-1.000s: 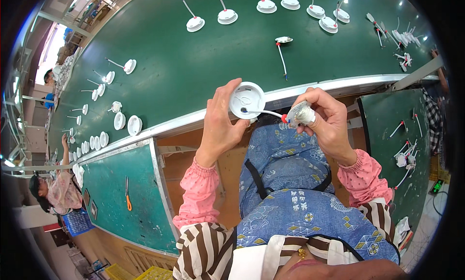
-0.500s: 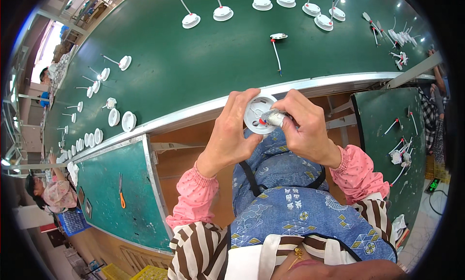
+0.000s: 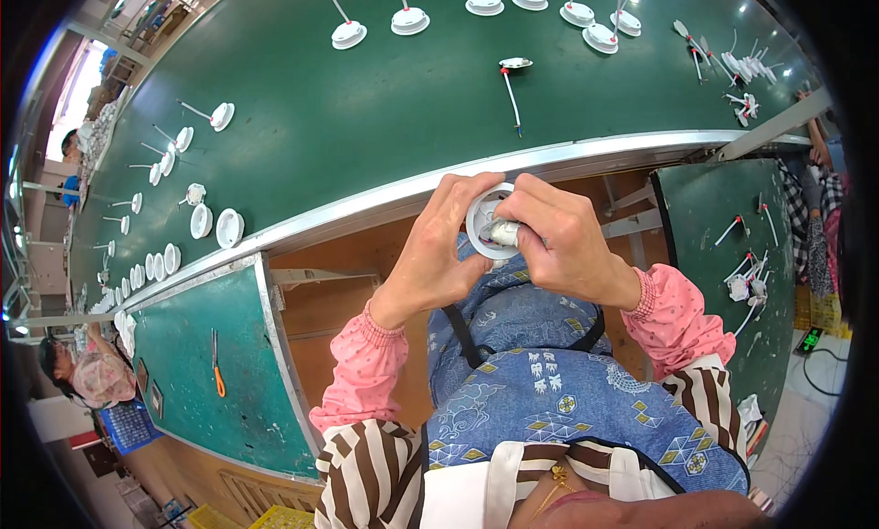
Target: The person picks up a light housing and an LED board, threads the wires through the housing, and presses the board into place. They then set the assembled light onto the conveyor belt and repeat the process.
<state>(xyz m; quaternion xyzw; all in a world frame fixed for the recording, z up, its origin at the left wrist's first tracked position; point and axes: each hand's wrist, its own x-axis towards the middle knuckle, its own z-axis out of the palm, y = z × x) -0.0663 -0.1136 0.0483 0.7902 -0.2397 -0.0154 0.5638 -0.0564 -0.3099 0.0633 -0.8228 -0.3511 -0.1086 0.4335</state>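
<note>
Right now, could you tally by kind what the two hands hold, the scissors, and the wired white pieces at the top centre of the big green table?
White cup, in the left hand: 1
Smaller whitish part, in the right hand: 1
Scissors: 1
Wired white discs, top group: 7
Loose wired piece, nearer the hands: 1
Total: 11

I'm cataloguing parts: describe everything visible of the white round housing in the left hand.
The housing is a white, round, rimmed cup, apparently smooth plastic. It is near the green table's edge, opening toward the camera. The left hand grips its outside; the right hand holds a whitish part at the opening, hiding much of the interior.
</note>
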